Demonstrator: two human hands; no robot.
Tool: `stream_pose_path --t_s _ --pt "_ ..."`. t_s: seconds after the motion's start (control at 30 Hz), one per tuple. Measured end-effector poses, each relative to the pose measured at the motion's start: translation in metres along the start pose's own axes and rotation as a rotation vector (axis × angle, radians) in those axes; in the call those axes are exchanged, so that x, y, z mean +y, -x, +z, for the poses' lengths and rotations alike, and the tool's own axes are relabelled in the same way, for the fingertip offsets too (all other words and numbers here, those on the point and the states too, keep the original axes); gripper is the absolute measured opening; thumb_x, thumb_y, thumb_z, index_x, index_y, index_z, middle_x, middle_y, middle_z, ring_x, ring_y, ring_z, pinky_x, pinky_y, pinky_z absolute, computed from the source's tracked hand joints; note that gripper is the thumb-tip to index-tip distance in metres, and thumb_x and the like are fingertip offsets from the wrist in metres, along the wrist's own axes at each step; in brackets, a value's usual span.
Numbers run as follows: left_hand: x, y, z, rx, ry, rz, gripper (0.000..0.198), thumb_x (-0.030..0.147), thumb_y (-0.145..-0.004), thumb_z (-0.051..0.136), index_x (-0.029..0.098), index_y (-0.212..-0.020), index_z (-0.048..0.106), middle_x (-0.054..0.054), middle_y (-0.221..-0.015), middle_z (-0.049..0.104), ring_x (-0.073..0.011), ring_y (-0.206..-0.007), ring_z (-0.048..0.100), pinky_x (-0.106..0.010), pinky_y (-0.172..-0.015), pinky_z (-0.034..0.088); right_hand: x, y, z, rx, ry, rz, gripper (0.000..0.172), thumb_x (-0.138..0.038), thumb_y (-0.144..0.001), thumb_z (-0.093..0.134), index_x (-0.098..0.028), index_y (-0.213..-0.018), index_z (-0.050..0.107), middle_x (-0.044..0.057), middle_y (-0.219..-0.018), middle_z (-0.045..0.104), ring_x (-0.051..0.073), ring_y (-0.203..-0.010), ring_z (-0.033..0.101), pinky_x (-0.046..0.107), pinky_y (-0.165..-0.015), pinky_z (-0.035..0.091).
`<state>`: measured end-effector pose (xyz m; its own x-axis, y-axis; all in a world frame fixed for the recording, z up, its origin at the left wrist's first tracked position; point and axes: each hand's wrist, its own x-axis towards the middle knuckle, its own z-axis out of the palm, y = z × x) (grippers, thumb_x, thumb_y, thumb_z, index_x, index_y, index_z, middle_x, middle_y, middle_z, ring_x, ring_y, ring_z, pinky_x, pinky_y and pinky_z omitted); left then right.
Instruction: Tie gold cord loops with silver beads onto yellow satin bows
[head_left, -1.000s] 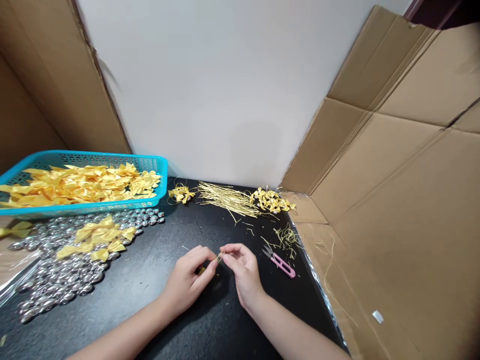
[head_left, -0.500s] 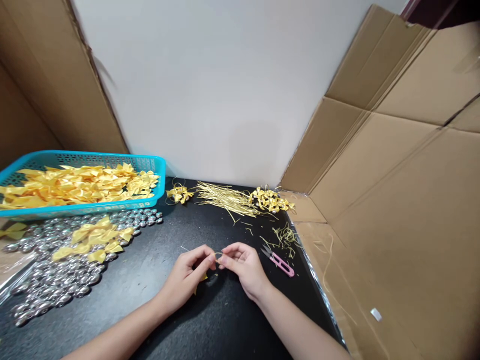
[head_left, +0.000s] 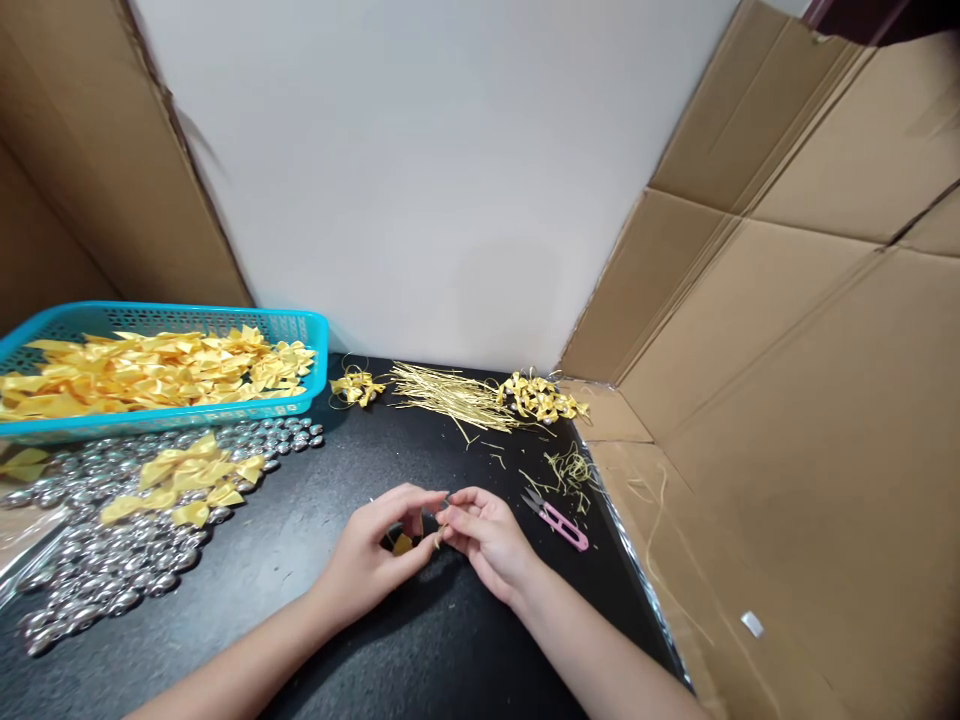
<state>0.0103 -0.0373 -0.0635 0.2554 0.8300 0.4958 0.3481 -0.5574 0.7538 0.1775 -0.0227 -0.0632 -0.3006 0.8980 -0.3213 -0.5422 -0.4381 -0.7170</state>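
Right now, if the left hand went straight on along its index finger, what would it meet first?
Most likely the right hand, whose fingertips lie just ahead of the left hand; depth is unclear, so they may already touch.

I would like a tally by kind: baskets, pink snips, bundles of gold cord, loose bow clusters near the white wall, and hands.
Turquoise basket: 1
Pink snips: 1
Gold cord bundle: 1
Bow clusters: 2 (left cluster, right cluster)
Hands: 2 (left hand, right hand)
Total: 7
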Motion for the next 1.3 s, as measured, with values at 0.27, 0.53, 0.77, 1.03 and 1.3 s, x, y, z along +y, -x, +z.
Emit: stream_pose_path --t_s 0.27,0.53,0.77,1.03,1.3 --pt "0.001 -0.001 -0.003 0.095 -0.006 0.185 0.018 0.016 -0.087 0.066 0.024 -0.097 0.079 -0.005 -0.087 0.077 -0.0153 -0.075 0.072 -0.021 -0.069 0.058 0.001 0.001 0.002 0.019 0.023 0.001 0.047 -0.03 -0.039 0.097 -0.014 -0.067 0.063 -0.002 -0.06 0.071 0.007 -0.05 0.063 0.018 -0.057 0.051" --pt "-0.002 -0.004 -0.005 0.119 0.007 -0.02 0.011 0.022 -0.083 0.07 0.024 -0.081 0.081 -0.005 -0.084 0.078 -0.0171 -0.071 0.073 -0.022 -0.064 0.058 -0.004 0.003 0.004 0.024 0.19 -0.09 0.043 -0.032 -0.041 0.096 -0.013 -0.067 0.068 -0.001 -0.059 0.072 0.009 -0.052 0.065 0.021 -0.06 0.052" --pt "-0.004 -0.006 -0.011 0.037 -0.015 0.027 0.012 0.022 -0.083 0.07 0.027 -0.084 0.081 -0.004 -0.089 0.08 -0.0196 -0.081 0.073 -0.028 -0.074 0.059 -0.007 0.003 0.001 -0.003 0.326 -0.111 0.042 -0.034 -0.045 0.093 -0.014 -0.071 0.067 -0.001 -0.061 0.072 0.011 -0.055 0.065 0.025 -0.063 0.053" --pt "-0.002 -0.01 -0.01 -0.103 0.096 -0.159 0.012 0.025 -0.084 0.067 0.024 -0.081 0.078 -0.005 -0.094 0.08 -0.0208 -0.083 0.074 -0.03 -0.078 0.057 -0.009 0.002 -0.007 -0.058 0.545 -0.238 0.025 -0.021 -0.059 0.084 -0.016 -0.076 0.066 -0.002 -0.068 0.071 0.012 -0.063 0.065 0.024 -0.067 0.05" --pt "-0.004 -0.009 -0.007 -0.089 0.144 -0.412 0.019 0.037 -0.077 0.071 0.02 -0.074 0.078 -0.004 -0.071 0.078 -0.0202 -0.065 0.07 -0.027 -0.062 0.053 -0.009 0.004 -0.008 -0.054 0.755 -0.4 0.015 -0.018 -0.068 0.075 -0.017 -0.079 0.065 0.002 -0.074 0.07 0.017 -0.071 0.067 0.031 -0.073 0.052"
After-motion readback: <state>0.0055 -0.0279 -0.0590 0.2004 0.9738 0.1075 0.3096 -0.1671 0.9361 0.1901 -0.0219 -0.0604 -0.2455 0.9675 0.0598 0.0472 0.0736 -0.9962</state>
